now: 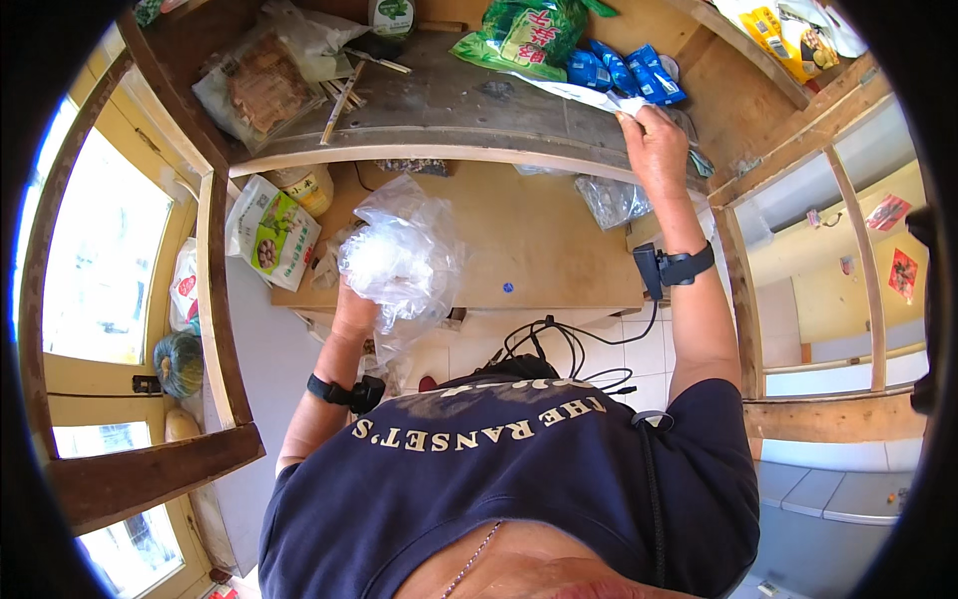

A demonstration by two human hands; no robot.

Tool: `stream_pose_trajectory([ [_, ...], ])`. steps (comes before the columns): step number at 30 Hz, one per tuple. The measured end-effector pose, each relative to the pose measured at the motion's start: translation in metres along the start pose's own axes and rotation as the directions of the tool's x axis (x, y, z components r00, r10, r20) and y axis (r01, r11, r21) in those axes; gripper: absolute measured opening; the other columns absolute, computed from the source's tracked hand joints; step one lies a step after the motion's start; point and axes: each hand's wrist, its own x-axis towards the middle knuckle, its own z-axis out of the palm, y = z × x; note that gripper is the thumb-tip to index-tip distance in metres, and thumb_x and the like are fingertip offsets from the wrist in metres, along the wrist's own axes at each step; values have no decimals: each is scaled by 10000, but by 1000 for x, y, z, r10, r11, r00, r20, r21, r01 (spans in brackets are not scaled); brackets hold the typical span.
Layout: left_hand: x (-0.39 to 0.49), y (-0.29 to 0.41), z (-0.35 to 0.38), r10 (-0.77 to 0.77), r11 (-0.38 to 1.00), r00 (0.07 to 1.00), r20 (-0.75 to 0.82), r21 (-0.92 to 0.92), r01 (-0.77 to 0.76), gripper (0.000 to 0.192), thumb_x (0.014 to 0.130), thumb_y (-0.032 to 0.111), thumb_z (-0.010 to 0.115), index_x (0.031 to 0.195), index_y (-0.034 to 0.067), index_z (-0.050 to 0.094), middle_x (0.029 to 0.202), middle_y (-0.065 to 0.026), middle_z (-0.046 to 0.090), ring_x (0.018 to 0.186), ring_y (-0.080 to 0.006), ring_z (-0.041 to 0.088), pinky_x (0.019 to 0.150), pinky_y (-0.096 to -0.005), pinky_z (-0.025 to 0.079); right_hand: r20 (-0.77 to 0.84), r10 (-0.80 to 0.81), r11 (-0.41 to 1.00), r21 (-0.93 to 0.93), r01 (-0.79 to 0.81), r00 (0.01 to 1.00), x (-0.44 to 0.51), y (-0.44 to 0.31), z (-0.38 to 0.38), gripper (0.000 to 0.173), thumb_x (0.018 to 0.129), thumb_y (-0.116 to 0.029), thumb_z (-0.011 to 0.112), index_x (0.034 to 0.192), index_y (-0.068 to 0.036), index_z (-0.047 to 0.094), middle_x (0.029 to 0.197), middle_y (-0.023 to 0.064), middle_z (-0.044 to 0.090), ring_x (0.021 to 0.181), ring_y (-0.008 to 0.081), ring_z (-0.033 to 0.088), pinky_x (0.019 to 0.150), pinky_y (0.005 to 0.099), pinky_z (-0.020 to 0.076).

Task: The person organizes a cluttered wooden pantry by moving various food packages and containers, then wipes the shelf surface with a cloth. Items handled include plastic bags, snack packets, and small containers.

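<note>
My right hand [656, 138] reaches onto the upper cupboard shelf and pinches the end of a white plastic bag [576, 93]. Just beyond it lie several blue packets [621, 69] and a green printed bag [535, 34]. Lower down, my left hand [361, 288] is mostly hidden behind a crumpled clear plastic bag [408, 262], which it holds in front of the lower shelf. On the upper shelf's left side, a clear bag with brown contents [271, 90] lies near some thin sticks [343, 102].
Open wooden-framed cupboard doors [217, 299] stand on both sides. A white and green printed bag [273, 232] and a jar [305, 187] sit at the lower left, another clear plastic bag [612, 201] at the lower right. Black cables [576, 337] hang below. A green squash [178, 365] is at far left.
</note>
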Motion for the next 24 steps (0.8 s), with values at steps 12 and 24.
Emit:
stream_pose_trajectory([
  [12,1,-3,-2,76,989,996,42,127,-81,293,787,74,680,1070,13,633,1020,-84,660,907,-199,614,815,-335,493,-32,316,931,203,-303,948,29,21,-29,242,883,-258,665,963,-33,705,843,56,731,741,67,640,685,243,488],
  [24,-2,-36,-34,-78,994,996,41,-68,80,420,848,101,647,1243,13,535,1138,-77,603,1001,-173,583,861,-331,497,-110,266,912,351,-213,958,3,-11,-85,174,897,-121,660,997,19,688,904,42,712,833,74,643,720,202,482],
])
